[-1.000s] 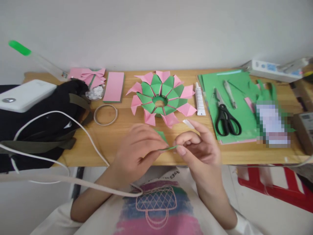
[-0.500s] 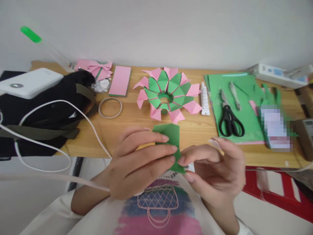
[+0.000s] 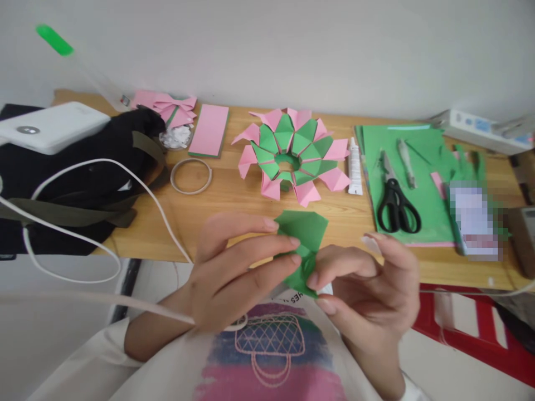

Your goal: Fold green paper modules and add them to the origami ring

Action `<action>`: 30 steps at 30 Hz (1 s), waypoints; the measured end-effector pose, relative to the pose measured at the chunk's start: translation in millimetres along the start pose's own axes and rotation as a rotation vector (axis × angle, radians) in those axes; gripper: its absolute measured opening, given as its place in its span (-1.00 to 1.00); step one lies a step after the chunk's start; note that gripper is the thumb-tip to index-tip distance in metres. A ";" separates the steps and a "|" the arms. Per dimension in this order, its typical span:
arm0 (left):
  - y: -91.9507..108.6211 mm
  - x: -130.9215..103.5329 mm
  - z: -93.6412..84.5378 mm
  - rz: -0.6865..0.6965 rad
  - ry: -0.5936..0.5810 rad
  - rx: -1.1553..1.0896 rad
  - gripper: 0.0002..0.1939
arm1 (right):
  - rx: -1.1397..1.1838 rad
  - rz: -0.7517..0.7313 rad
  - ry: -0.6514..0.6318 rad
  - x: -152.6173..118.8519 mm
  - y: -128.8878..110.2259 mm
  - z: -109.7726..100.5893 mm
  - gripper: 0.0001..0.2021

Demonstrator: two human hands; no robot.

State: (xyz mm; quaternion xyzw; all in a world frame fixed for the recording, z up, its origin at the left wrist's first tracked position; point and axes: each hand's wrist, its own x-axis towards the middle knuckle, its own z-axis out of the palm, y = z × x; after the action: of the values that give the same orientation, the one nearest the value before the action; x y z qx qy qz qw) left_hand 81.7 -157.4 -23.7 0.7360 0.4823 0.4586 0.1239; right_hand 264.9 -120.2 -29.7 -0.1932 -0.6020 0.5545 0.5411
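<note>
A folded piece of green paper (image 3: 304,227) is held between both hands, above the table's front edge. My left hand (image 3: 234,267) lies along its left side, fingers pressed on the paper and the thumb hidden behind. With thumb and forefinger, my right hand (image 3: 368,295) pinches the lower right corner. Beyond them on the table stands a ring of folded pink and green paper units (image 3: 288,159), like an open flower.
Right of the ring lie a white glue tube (image 3: 354,170), black-handled scissors (image 3: 398,206) on green paper sheets (image 3: 434,223), and a phone (image 3: 474,217). At left are a tape roll (image 3: 191,176), pink paper stack (image 3: 209,130), black bag (image 3: 104,161) and white cable (image 3: 154,206).
The green paper's upper part has opened out and tilted to the right, showing a crease in its middle. My left fingers have shifted slightly; the right pinch stays. The view has moved slightly.
</note>
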 end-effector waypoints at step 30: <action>0.3 16.0 -2.8 0.323 0.077 0.312 -0.84 | -0.211 -0.182 0.038 0.4 7.5 -2.6 -0.27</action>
State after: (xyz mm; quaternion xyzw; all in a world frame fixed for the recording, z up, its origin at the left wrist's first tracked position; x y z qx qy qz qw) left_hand 81.5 -145.1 -13.0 0.7960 0.4277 0.4199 -0.0851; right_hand 264.3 -116.4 -36.6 -0.2040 -0.6616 0.4330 0.5773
